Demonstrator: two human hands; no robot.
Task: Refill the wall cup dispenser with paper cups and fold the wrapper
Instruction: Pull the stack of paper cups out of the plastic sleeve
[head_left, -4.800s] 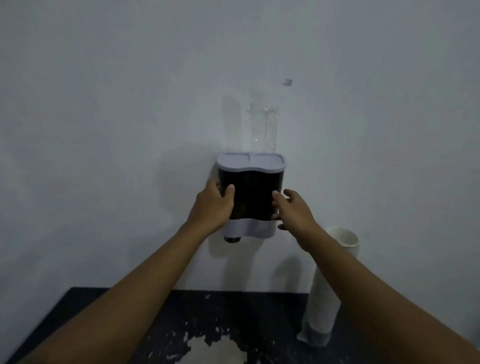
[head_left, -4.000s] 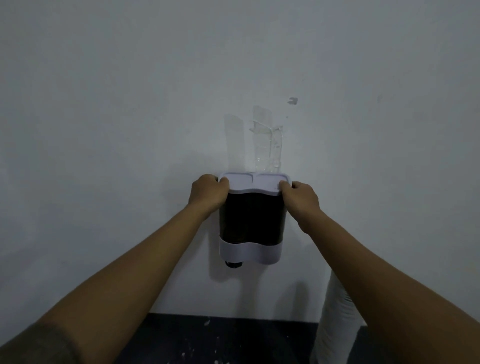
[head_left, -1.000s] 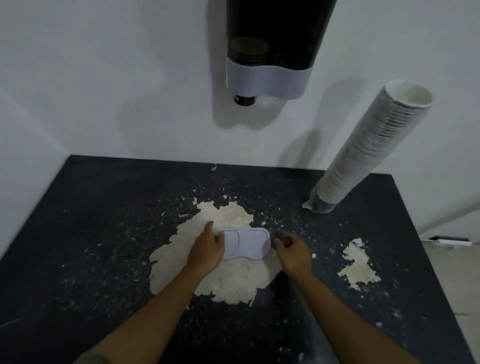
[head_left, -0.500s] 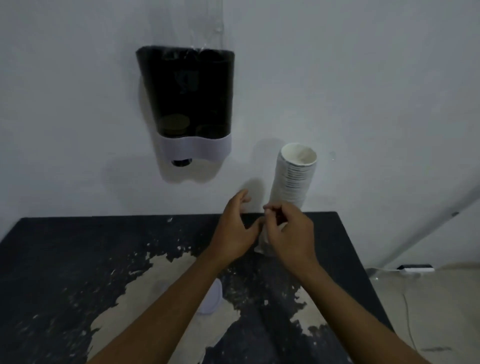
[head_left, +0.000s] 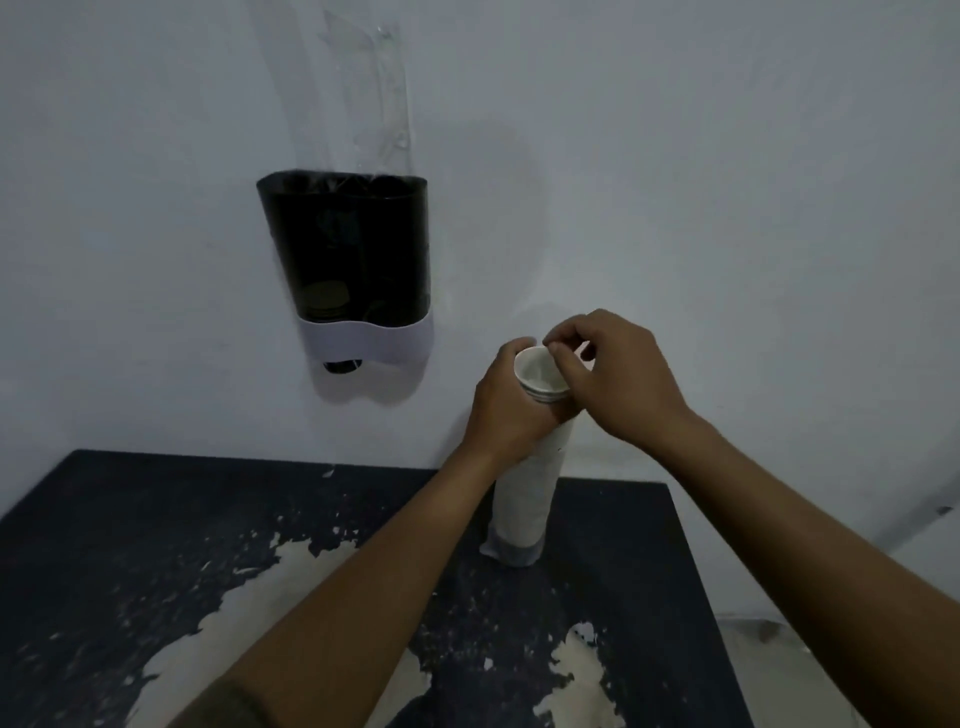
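1. The dark, paint-worn tabletop (head_left: 156, 545) fills the lower view and meets a plain pale wall; bare light patches show through its black finish.
2. The wall-mounted cup dispenser (head_left: 353, 260), a dark translucent twin-tube body with a pale lavender band at its base, hangs open at the top with no lid on it. It looks nearly empty, with only a few cups low down. A clear plastic wrapper (head_left: 374, 88) stands up out of its right tube.
3. The tall sleeve of stacked white paper cups (head_left: 524, 499) stands on the table near the wall, right of the dispenser, its base in a bunched clear wrapper and its top tilted slightly left.
4. The left hand (head_left: 506, 410) is wrapped around the stack just below the rim, holding it steady.
5. The right hand (head_left: 618, 374) pinches thumb and forefinger narrowly at the top cup's rim; whether it holds film or the cup edge I cannot tell.
6. Handling, as a judgement: the stack is light and top-heavy, its thin walls crush easily, and the film is slippery. Grip the column mid-height with a broad, gentle wrap, and support the bottom when lifting.
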